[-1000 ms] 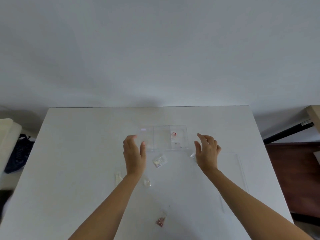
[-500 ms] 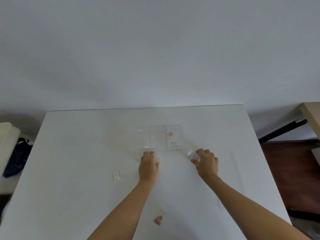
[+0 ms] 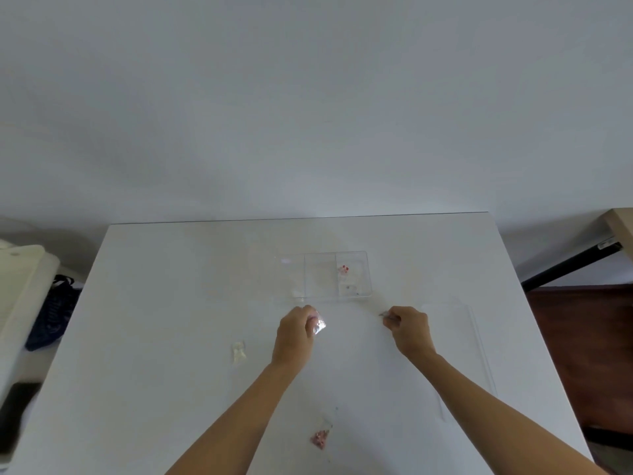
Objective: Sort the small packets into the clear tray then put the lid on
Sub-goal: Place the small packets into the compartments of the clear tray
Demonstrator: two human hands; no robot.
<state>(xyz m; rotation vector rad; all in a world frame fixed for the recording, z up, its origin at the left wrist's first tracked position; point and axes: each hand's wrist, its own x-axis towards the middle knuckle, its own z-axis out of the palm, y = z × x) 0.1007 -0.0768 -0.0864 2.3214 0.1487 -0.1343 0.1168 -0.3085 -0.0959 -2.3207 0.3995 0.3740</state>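
Note:
A clear tray with three compartments lies on the white table; its right compartment holds small packets with red bits. Just in front of the tray, my left hand is closed on a shiny clear packet. My right hand pinches another small clear packet, mostly hidden by the fingers. A pale packet lies left of my left hand. A pink packet lies near the table's front. The clear lid lies flat to the right of my right hand.
A white object and a dark blue bag sit off the table's left edge. A wooden desk corner and dark floor are on the right. A grey wall rises behind the table.
Both hands came down from hovering near the tray onto the table and closed on one packet each. The packets now sit lifted in the fingers.

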